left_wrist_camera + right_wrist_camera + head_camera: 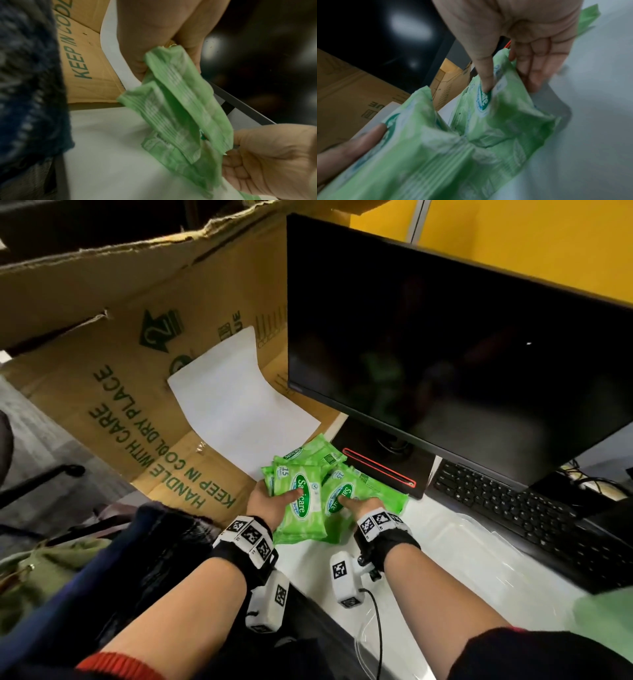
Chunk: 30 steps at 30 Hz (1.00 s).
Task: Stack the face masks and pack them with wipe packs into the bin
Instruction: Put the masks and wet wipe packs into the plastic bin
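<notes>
Green wipe packs (305, 498) heaped on white bench (445, 594), in front of monitor base. Left hand (270, 501) & right hand (363, 505) each clamped on a pack, thumbs on top. Likely soft, light, slick film; best gripped across the flat faces.

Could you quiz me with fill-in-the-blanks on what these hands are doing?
1. Both hands grip wipe packs coloured ____.
2. The left hand has its ____ pressed on top of a pack.
3. The white sheet of paper leans against a ____ box.
4. Behind the right hand stands a dark ____.

Missing words: green; thumb; cardboard; monitor
</notes>
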Available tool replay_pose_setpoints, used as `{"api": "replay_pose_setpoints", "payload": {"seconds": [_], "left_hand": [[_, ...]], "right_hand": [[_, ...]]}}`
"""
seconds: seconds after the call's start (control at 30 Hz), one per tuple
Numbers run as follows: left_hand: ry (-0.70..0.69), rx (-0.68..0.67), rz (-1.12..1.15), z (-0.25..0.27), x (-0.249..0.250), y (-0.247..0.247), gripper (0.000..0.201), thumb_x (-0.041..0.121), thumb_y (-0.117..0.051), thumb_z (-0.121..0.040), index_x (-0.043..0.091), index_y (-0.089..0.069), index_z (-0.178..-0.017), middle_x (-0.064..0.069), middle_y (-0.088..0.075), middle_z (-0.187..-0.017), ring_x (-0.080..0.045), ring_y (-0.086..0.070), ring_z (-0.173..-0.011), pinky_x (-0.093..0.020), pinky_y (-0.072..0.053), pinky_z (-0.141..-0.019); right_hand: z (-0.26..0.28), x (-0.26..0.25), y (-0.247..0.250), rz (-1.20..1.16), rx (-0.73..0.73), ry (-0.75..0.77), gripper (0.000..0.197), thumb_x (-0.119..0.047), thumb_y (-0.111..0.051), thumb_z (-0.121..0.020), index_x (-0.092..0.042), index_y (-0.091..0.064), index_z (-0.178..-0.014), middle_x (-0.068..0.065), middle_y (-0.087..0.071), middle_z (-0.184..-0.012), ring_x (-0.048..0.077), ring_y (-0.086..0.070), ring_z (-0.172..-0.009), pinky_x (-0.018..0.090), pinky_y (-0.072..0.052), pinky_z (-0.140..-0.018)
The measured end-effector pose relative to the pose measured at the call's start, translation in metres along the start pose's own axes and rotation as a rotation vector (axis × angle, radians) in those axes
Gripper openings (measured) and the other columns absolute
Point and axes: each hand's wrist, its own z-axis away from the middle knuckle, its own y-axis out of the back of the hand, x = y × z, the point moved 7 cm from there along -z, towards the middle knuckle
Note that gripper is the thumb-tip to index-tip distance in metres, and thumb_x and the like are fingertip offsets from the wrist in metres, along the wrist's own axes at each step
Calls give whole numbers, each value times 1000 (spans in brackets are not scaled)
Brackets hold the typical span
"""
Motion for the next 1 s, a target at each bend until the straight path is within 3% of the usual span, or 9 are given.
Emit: {"api": "replay_pose_setpoints", "payload": {"seconds": [0.1, 0.17, 0.33, 0.5, 0.6, 0.67, 0.83, 0.93, 1.0], "left_hand": [[5, -17, -2, -1, -2, 0, 72, 19, -75, -76, 3, -38, -135, -14, -47, -139, -30, -46, -125, -40, -38, -103], [15, -9, -10, -2, -3, 1, 74, 20, -74, -78, 2, -34, -138, -15, -44, -141, -30, -43, -128, -40, -36, -104], [63, 7, -29, -6, -7, -1, 80, 25, -74, -78, 1, -30, -140, -16, -39, -144, -32, -41, -130, -44, -36, -107], [71, -10, -28, 3, -5, -19, 71, 23, -72, -80, 3, -35, -137, -17, -47, -138, -34, -48, -123, -46, -40, -103], [97, -204, 81, 23, -1, -54, 47, 20, -68, -82, 8, -52, -125, -17, -60, -124, -32, -59, -110, -50, -45, -97], [164, -344, 200, 44, 2, -80, 33, 25, -54, -91, 7, -60, -118, -19, -65, -111, -32, -63, -99, -46, -51, -88], [232, -595, 356, 76, 4, -118, 57, 59, -34, -90, 15, -66, -107, -15, -70, -100, -29, -67, -91, -43, -50, -85], [200, -715, 218, 94, 5, -130, 67, 50, -68, -71, 15, -54, -126, -16, -65, -116, -31, -64, -102, -45, -49, -90], [170, -759, 143, 99, 3, -136, 79, 32, -74, -60, 9, -48, -131, -18, -61, -122, -31, -63, -102, -43, -51, -88]], "right_hand": [[-1, 1, 0, 52, 80, -83, 83, -44, -74, -73, 4, -41, -132, 16, -55, -129, 28, -58, -114, 33, -46, -96], [1, 0, 1, -24, 83, -73, 88, -35, -77, -72, 6, -32, -135, 19, -50, -134, 31, -53, -119, 37, -44, -100], [24, -17, 21, 44, 113, 240, 34, -17, -59, -89, 3, -54, -116, 20, -59, -119, 33, -55, -111, 32, -42, -89], [49, -13, 58, -523, 41, 344, 25, -4, -52, -91, 4, -57, -114, 21, -65, -107, 35, -62, -100, 50, -48, -93], [74, -12, 59, -620, -119, 368, 24, 1, -47, -90, 7, -57, -112, 9, -72, -84, 22, -68, -74, 36, -54, -75], [87, -9, 54, -574, -137, 385, 25, 0, -45, -92, 5, -54, -115, 14, -69, -99, 24, -65, -83, 35, -52, -79], [104, 9, 58, -639, -143, 412, 55, 6, -46, -90, -9, -21, -137, 15, -50, -125, 26, -55, -105, 36, -48, -85], [111, 16, 59, -597, -264, 451, 92, 15, -47, -85, -26, 8, -146, 12, -43, -140, 26, -50, -119, 40, -45, -94], [112, 25, 69, -638, -266, 451, 101, 19, -49, -82, -29, 13, -146, 11, -44, -139, 26, -52, -117, 38, -48, -90]]}}
